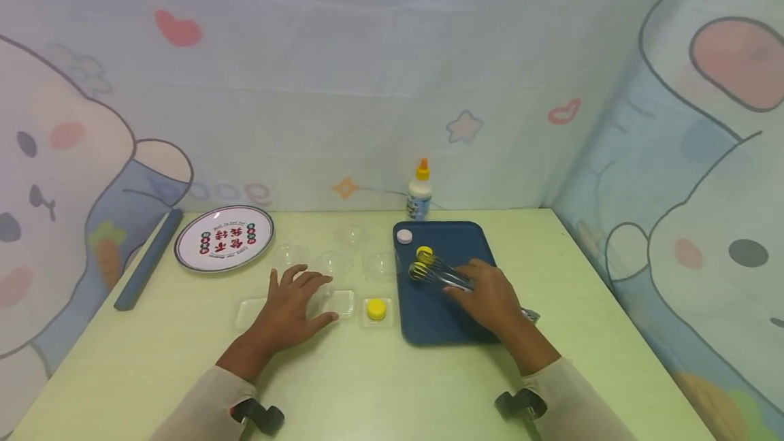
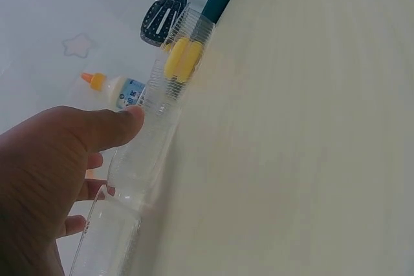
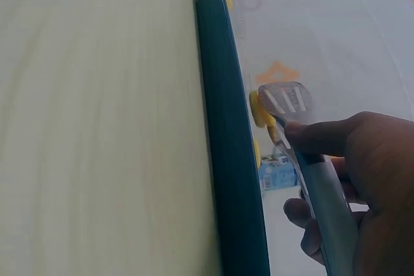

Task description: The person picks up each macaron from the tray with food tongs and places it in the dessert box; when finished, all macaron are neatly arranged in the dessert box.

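Note:
My right hand [image 1: 486, 295] grips metal tongs [image 3: 323, 205] over the blue tray [image 1: 435, 322]. The slotted tong ends meet a yellow macaron [image 1: 418, 271], one head overlapping it in the right wrist view. Just behind it lies another yellow macaron [image 1: 424, 252], and a pink one [image 1: 404, 237] sits near the tray's back left corner. My left hand [image 1: 290, 312], fingers spread, hovers about a small clear plastic box [image 1: 340, 303], its thumb [image 2: 126, 126] overlapping the box's side. In the neighbouring clear box [image 1: 376, 322] stands a yellow macaron [image 1: 376, 309].
Several clear domed lids [image 1: 332, 264] lie behind the boxes. Left of my left hand is another clear box [image 1: 248, 313]. A patterned white plate [image 1: 223, 238] and a dark blue roll [image 1: 150, 260] lie at the left. A white bottle [image 1: 419, 197] with an orange tip stands behind the tray.

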`<state>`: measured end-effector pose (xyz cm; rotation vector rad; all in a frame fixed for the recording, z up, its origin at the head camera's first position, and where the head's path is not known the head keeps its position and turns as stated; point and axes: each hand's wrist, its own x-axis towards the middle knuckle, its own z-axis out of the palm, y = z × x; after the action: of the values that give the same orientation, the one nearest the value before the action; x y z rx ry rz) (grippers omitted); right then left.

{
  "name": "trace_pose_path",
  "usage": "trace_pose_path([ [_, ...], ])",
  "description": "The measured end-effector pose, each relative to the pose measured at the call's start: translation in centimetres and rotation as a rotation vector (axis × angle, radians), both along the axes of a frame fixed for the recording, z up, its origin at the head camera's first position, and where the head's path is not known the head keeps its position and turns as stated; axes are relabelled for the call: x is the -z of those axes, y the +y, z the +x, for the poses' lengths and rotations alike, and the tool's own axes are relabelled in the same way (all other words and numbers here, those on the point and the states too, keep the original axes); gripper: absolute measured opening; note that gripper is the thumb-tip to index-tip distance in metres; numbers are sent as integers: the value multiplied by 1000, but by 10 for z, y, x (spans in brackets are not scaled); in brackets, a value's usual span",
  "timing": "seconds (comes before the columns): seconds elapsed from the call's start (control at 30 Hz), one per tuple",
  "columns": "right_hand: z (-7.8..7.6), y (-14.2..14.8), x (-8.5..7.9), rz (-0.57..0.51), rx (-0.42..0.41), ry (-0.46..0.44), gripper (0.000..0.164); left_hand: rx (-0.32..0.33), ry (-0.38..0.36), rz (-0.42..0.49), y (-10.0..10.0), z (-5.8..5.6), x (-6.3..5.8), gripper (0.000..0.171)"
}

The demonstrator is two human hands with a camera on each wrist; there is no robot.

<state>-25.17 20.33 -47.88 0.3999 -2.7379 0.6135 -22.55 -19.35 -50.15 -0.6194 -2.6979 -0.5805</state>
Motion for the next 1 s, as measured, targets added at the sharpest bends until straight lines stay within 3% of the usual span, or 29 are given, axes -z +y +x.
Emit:
trace_pose_path([
  [0.4,-4,-1,-3,-198,-114,-23,45,-2,-12,11,-1,-1,1,63],
  [0.77,-5,-18,-8,-280,-216,-40,45,0,-20,7,-2,-3,1,62],
  [1.0,-3,-35,-9,-276,-251,-68,45,5,-10,15,-2,-3,3,62],
])
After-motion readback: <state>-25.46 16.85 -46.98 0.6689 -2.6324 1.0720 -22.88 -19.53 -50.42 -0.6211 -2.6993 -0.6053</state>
